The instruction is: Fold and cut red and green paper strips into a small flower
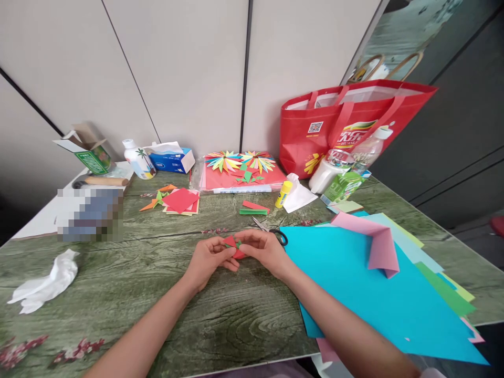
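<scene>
Between my two hands, above the middle of the table, is a small red and green folded paper piece point(238, 253). My left hand point(212, 257) grips its left side with thumb and fingers. On the other side, my right hand point(263, 252) pinches it, and the fingers of both hands hide part of the paper. Just behind my right hand lie scissors point(282, 237) with black handles. Green and red paper strips point(254, 211) rest farther back, near a yellow glue stick point(283, 194).
Large coloured sheets, blue on top point(354, 283), cover the right side. Paper stars point(224, 161) lie on a red pack at the back. Red squares point(181, 200), a tissue box point(171, 159), a bottle point(138, 159), a red bag point(307, 131) and crumpled tissue point(51, 283) stand or lie around.
</scene>
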{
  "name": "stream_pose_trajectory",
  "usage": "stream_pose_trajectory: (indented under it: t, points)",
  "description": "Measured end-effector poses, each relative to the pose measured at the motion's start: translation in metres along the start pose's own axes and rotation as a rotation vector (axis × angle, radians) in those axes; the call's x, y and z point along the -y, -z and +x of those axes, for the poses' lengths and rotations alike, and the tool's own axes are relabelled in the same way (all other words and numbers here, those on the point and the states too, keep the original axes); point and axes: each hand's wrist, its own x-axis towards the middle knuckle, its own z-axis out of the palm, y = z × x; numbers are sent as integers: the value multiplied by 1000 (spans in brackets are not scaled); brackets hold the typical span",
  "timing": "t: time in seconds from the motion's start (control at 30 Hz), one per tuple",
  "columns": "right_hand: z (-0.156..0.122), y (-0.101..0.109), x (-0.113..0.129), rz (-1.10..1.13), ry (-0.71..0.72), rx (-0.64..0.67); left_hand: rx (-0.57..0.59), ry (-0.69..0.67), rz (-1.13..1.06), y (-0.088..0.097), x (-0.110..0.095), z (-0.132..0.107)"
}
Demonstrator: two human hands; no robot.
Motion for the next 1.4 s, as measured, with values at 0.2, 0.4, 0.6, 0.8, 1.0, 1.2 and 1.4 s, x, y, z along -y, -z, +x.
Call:
stream_pose_trajectory:
  t: [0.2, 0.4, 0.6, 0.8, 1.0, 1.2, 1.4]
  points:
    - [1, 0, 1, -82, 29, -5, 15, -20, -21, 1, 2, 1]
    - [1, 3, -1, 80, -72, 2, 55, -10, -38, 2, 1, 0]
    - [0, 5, -4, 142, -103, 40, 57, 5, -53, 3, 0, 1]
    - [1, 7, -5, 131, -105, 26, 94, 27, -82, 3, -1, 1]
    - [0, 5, -1, 133, -102, 20, 139, 77, -139, 5, -2, 1]
    - [0, 5, 0, 101, -85, 32, 183, 93, -166, 9, 1, 2]
    - [0, 4, 0, 94, -89, 48, 206, 110, -177, 7, -2, 2]
